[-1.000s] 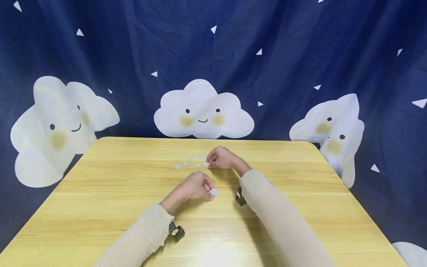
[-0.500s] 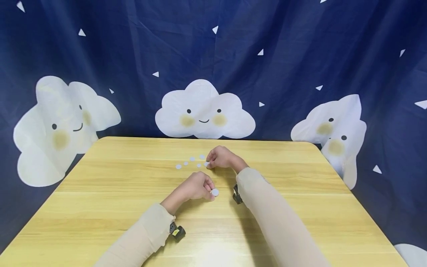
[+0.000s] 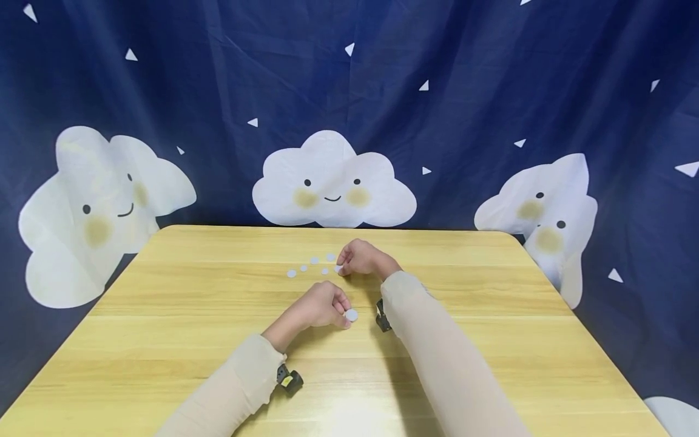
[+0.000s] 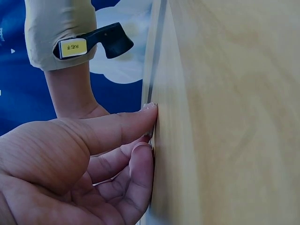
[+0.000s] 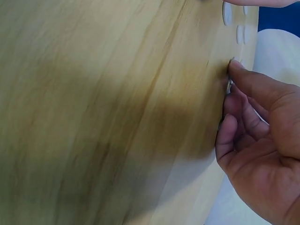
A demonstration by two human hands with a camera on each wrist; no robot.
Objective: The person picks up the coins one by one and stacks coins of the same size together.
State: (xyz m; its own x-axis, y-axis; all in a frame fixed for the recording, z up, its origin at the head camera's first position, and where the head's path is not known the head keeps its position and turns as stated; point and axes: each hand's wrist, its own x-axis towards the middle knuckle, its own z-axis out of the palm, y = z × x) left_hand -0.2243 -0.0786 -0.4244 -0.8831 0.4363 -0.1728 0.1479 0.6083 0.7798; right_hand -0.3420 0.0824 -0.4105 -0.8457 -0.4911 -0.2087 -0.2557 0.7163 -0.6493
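Observation:
Near the middle of the wooden table (image 3: 191, 340), my left hand (image 3: 319, 303) pinches a flat white disc (image 3: 352, 315) by its edge, between thumb and fingers. Farther back, my right hand (image 3: 363, 257) has thumb and fingertips round another small white disc (image 3: 338, 269), partly covered by the fingers. To its left lie several more white discs of differing size, among them a larger one (image 3: 292, 274) at the far left of the group. Fingertips of the left hand (image 4: 112, 164) sit right at the tabletop in the left wrist view, where the disc is mostly hidden.
Black wrist cameras (image 3: 289, 380) are strapped at both sleeve cuffs. Behind the table's back edge hangs a dark blue curtain (image 3: 464, 60) with white clouds and triangles. A bright glare spot (image 3: 355, 419) shows at the table's front.
The right forearm and its wrist camera have swung a little to the left, while the right fingers stay at the same disc. My left hand and its disc hold their place.

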